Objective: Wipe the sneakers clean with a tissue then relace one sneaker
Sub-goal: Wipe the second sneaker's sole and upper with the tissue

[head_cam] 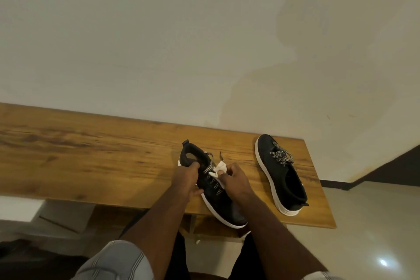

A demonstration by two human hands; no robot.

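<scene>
On the near edge of the wooden bench (91,154) the black sneaker (216,198) lies with its long axis running from heel, far and left, to toe, near and right, the toe overhanging the edge. Its lace (210,167) sits loose over the tongue. The right hand (236,180) pinches a crumpled white tissue (219,169) against the laced throat, fingers curled tight round it. The left hand (187,180) grips the collar, thumb at the opening, steadying the shoe from the left. The second sneaker (281,173) stands well apart to the right, laced. I cannot make out the fingertips under the tissue, nor the shoe's far side.
</scene>
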